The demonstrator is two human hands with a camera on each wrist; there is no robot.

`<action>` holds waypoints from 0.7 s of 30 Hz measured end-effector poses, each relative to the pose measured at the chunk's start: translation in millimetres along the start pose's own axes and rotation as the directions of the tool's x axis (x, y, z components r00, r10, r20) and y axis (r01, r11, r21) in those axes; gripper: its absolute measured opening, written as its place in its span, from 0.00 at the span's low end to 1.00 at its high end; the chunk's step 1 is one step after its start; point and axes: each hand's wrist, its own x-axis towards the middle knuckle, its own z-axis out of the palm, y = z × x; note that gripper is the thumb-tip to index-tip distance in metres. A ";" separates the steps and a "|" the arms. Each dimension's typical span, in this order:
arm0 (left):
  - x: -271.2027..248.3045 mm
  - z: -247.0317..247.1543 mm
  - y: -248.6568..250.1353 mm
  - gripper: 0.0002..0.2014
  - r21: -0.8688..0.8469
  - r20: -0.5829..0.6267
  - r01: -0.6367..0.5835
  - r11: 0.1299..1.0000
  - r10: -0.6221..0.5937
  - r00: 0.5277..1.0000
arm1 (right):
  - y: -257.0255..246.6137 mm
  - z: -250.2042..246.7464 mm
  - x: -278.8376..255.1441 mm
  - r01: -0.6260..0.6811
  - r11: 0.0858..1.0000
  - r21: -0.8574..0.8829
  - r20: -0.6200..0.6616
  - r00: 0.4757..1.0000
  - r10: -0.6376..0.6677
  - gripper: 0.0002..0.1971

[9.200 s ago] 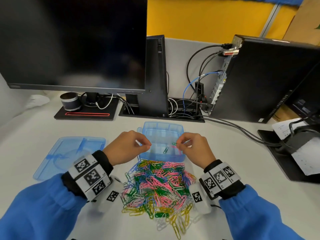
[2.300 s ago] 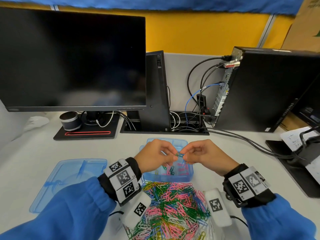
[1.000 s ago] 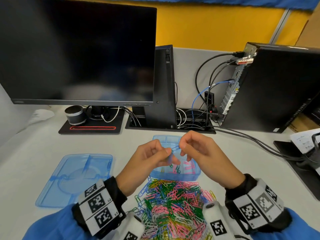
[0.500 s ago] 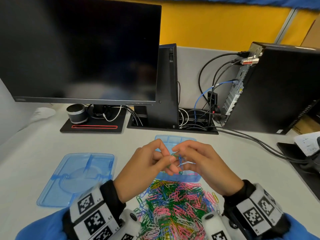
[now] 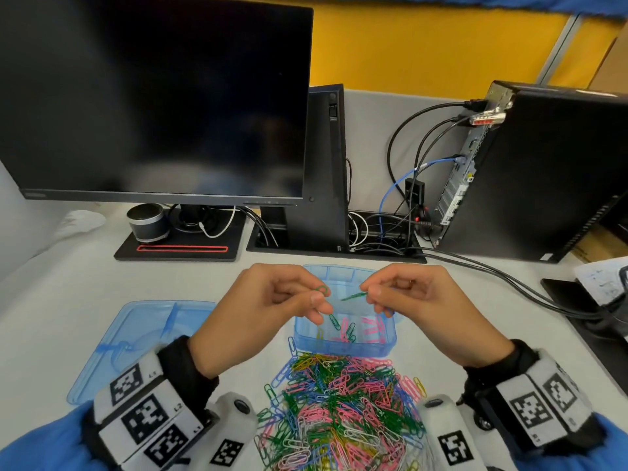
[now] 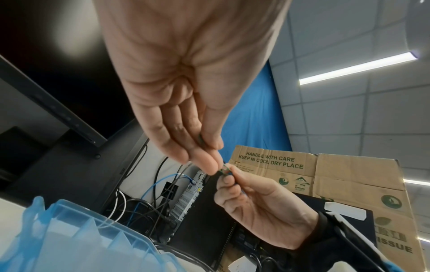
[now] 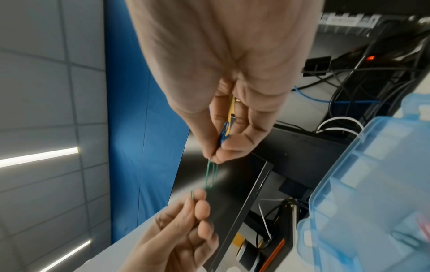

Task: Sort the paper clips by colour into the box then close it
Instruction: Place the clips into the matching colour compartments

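A carton (image 6: 274, 162) reads "HANDLE WITH CARE, KEEP IN COOL DRY PLACE". Above the box (image 5: 343, 345), each hand pinches a green clip: left hand (image 5: 261, 311) its clip (image 5: 322, 289), right hand (image 5: 418, 300) its clip (image 5: 353, 296), lying left-right.

The pile of paper clips (image 5: 339, 413) runs off the head view's lower edge. The left hand (image 5: 268, 314) hides the near left corner of the box (image 5: 343, 345), and the right hand (image 5: 418, 311) hides its right rim. In the left wrist view the clip between the fingers (image 6: 204, 158) is too small and blurred to tell its colour. The box in the right wrist view is blurred.
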 end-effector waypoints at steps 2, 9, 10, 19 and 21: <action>0.7 -2.3 0.1 0.04 0.027 0.009 -0.011 1.000 0.011 1.000 | -1.1 -4.9 -0.3 0.005 1.000 -0.010 -0.005 1.000 -0.005 0.05; 4.5 4.6 -13.2 0.11 0.163 0.040 0.097 0.982 -0.105 0.994 | 1.2 -8.6 4.1 -0.034 0.998 -0.058 -0.054 0.998 0.030 0.04; 5.0 8.1 -13.4 0.12 0.166 0.034 0.119 0.979 -0.126 0.991 | 2.0 -6.8 4.6 -0.045 0.997 -0.061 -0.061 0.997 0.041 0.04; -2.7 32.1 -2.1 0.14 0.179 0.097 -0.063 0.982 0.046 0.994 | -3.9 10.2 -3.0 0.005 1.000 0.000 0.064 0.998 -0.005 0.06; -3.5 27.9 -2.5 0.12 0.171 0.066 -0.108 0.979 0.098 0.993 | -6.6 8.8 -3.6 0.022 0.999 0.032 0.066 0.998 -0.024 0.07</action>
